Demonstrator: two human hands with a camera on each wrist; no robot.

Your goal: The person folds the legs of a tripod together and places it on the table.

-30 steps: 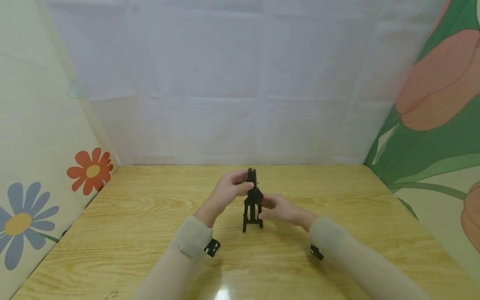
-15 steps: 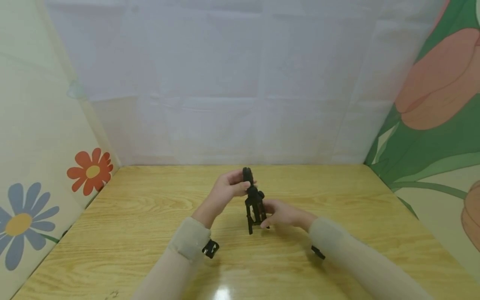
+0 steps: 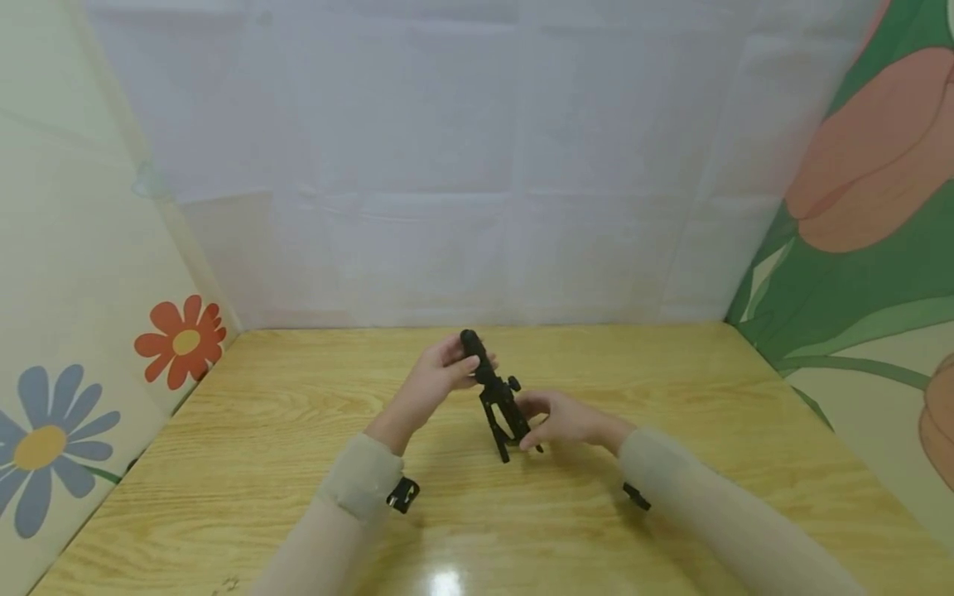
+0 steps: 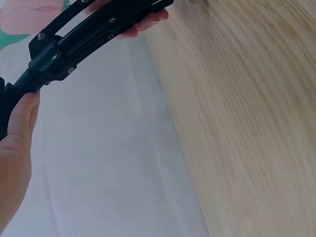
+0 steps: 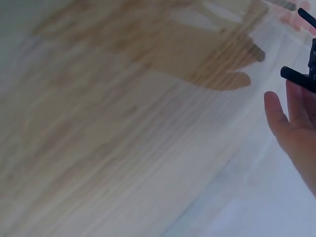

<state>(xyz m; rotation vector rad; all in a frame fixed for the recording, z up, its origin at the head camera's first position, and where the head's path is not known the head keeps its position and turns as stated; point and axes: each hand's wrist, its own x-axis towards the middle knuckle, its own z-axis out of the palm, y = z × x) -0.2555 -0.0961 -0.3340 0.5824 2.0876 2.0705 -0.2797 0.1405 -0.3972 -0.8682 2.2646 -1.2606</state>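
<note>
Head camera: I have the black tripod (image 3: 497, 391) between my two hands, over the counter (image 3: 186, 497), about midway between its left and right edges and toward the far edge. What counts most is the slant: its long axis runs from the upper end (image 3: 474, 348), leaning toward the counter's left edge, down to the feet on the right edge's side. My left hand (image 3: 431, 382) is nearer the upper end, its fingers clamped there with the thumb across the front; my right hand (image 3: 570, 420) is nearer the feet, thumb and fingers pinching the legs (image 3: 497, 434) low down. So the tripod lies to the right of my left fingers and to the left of my right ones. I can't tell whether any foot touches the wood.

Left wrist gives me the hinge collar (image 4: 47, 61) and its rivets (image 4: 41, 36), too small to make out from my head, and my right fingertips (image 4: 154, 19) beneath the legs. Right wrist adds a leg end (image 5: 291, 74) with one finger (image 5: 271, 103) standing clear of it.
</note>
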